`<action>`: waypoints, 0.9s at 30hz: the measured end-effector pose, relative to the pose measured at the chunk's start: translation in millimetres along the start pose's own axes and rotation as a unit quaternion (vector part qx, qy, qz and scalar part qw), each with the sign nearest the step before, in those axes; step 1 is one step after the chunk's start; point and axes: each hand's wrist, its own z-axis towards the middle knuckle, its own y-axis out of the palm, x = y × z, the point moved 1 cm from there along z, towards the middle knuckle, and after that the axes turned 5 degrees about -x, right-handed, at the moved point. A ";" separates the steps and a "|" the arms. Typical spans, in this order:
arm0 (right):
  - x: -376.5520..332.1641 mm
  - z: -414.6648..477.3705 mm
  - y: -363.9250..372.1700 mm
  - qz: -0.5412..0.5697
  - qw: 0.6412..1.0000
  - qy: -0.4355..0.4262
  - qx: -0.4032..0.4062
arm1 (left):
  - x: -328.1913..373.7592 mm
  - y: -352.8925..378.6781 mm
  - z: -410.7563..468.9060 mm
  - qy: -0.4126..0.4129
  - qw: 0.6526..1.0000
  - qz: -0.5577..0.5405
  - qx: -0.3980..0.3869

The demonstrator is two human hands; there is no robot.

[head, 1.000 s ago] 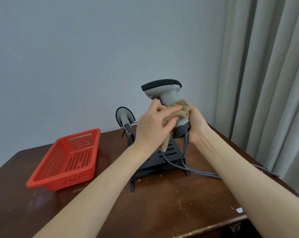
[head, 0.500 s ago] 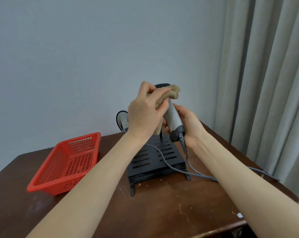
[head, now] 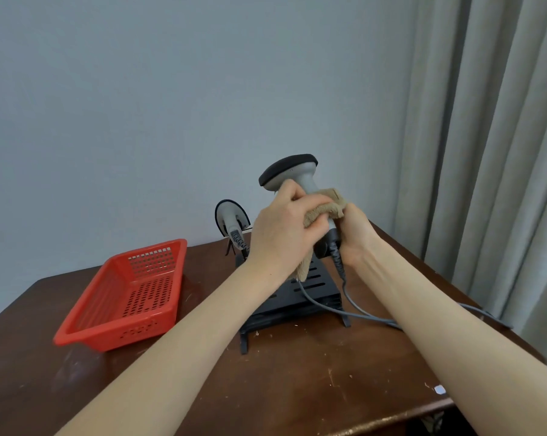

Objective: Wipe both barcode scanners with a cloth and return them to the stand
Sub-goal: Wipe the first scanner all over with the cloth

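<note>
A grey barcode scanner (head: 292,176) with a black head is held upright above the black slotted stand (head: 310,291). My right hand (head: 355,234) grips the lower end of its handle. My left hand (head: 281,231) presses a tan cloth (head: 324,209) around the handle's middle; a tail of the cloth hangs down below the hand. The scanner's grey cable (head: 360,313) trails over the stand to the right. A second scanner (head: 231,215) sits at the stand's far left side, with its head up.
A red perforated plastic basket (head: 124,297) lies to the left on the dark wooden table (head: 297,382). Grey curtains (head: 486,152) hang at the right and a plain wall stands behind. The table's front edge runs close below my arms.
My left hand with the cloth has slid down from the scanner's head to its handle. The black head is uncovered again, and the scanner stands more upright.
</note>
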 end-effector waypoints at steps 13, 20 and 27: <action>2.5 -3.9 3.3 -0.109 0.994 -0.016 0.004 | -22.9 -6.9 17.9 -0.012 0.997 0.041 0.065; 0.9 -3.2 1.0 0.012 0.999 0.003 -0.034 | -9.9 11.7 -1.6 -0.010 0.999 -0.024 0.031; -1.7 -6.8 -11.8 -0.050 0.998 0.006 -0.037 | -8.8 18.4 -15.5 0.029 0.998 -0.050 -0.001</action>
